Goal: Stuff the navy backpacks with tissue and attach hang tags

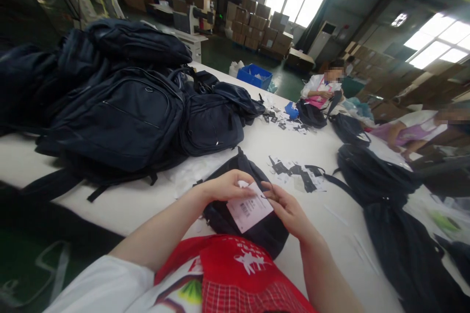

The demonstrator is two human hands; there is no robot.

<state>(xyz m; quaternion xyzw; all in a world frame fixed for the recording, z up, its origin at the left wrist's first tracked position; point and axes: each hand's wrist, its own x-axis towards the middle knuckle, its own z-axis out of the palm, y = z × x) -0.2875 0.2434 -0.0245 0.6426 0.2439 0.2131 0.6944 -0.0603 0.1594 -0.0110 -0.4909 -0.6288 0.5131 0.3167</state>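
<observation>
Possibly the white tag (250, 209) could slip onto the dark bag (270, 235) beneath, b/c only fingertips seem to secure it. L hand (228, 187) nearly closed, pinching tag's upper edge; R hand (290, 208) part-curled at tag's other edge, can't tell if gripping. Tag's over bag, contact unclear; loose tags (309, 182) on counter (301, 147) beyond bag, to its R; bigger backpacks (121, 120) to bag's L.

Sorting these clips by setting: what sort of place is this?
Probably a bag factory or packing workshop: dark backpacks piled up, a barcoded tag in the foreground, and cardboard boxes stacked in the background.
</observation>
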